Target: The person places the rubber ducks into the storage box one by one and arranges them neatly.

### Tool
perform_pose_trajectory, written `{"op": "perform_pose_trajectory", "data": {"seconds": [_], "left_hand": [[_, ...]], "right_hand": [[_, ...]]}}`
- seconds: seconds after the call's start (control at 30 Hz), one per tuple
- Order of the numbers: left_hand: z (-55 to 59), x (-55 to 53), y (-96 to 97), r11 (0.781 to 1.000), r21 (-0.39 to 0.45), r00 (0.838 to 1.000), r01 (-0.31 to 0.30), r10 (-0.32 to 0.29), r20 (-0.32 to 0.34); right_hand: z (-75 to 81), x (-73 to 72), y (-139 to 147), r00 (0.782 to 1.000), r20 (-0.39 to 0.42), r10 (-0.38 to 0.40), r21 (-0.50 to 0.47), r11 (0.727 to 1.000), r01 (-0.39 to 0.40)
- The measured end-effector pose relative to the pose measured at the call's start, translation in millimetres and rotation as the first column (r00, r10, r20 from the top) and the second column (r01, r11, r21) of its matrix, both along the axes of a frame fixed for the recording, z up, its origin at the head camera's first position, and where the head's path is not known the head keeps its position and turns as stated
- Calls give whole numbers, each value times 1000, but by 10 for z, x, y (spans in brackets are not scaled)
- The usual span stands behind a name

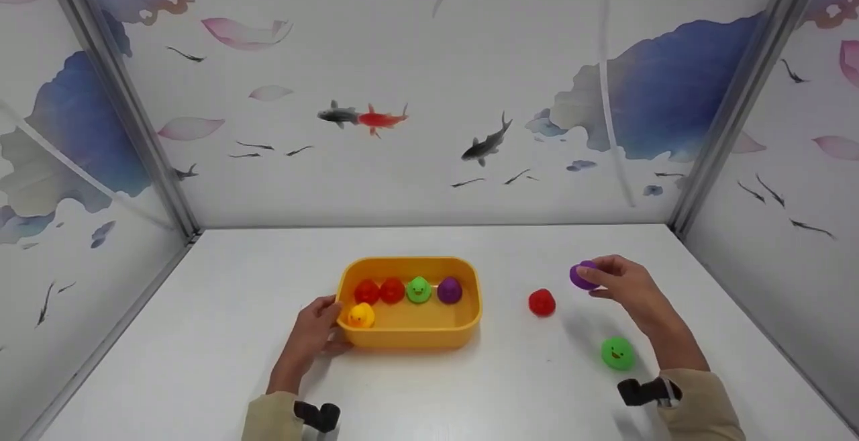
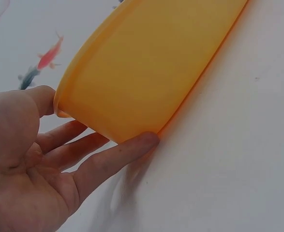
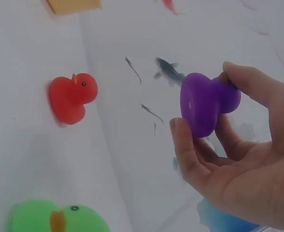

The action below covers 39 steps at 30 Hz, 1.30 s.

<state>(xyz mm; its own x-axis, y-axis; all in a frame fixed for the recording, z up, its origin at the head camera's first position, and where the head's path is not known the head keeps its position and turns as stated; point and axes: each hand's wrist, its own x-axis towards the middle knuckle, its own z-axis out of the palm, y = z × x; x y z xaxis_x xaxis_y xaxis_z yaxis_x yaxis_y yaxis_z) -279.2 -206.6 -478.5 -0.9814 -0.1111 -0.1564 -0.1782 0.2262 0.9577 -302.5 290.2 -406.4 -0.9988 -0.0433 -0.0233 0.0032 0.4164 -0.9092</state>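
Both hands (image 1: 312, 327) (image 1: 624, 286) apart, right aloft

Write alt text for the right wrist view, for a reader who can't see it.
A right hand holds a purple toy duck in the air. On the picture's left, a red toy duck sits on a white table, with a green toy duck cut off at the bottom edge. A bit of a yellow tray shows at the top.
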Motion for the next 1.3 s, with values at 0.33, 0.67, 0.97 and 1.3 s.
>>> {"op": "perform_pose_trajectory", "data": {"seconds": [0.33, 0.67, 0.97, 1.3], "left_hand": [[-7, 2, 8, 1000, -1, 1000, 1, -1, -2], [-3, 1, -7, 1000, -2, 1000, -8, 8, 1], [1, -19, 27, 1000, 8, 1000, -19, 19, 3], [6, -13, 20, 1000, -20, 1000, -18, 18, 4]], "right_hand": [[-54, -63, -282, 1000, 21, -2, -12, 1000, 2], [-88, -74, -729, 998, 56, -6, -57, 998, 9], [-13, -123, -1128, 996, 47, 81, -105, 992, -75], [37, -289, -1482, 988, 47, 150, -116, 983, -143]]}}
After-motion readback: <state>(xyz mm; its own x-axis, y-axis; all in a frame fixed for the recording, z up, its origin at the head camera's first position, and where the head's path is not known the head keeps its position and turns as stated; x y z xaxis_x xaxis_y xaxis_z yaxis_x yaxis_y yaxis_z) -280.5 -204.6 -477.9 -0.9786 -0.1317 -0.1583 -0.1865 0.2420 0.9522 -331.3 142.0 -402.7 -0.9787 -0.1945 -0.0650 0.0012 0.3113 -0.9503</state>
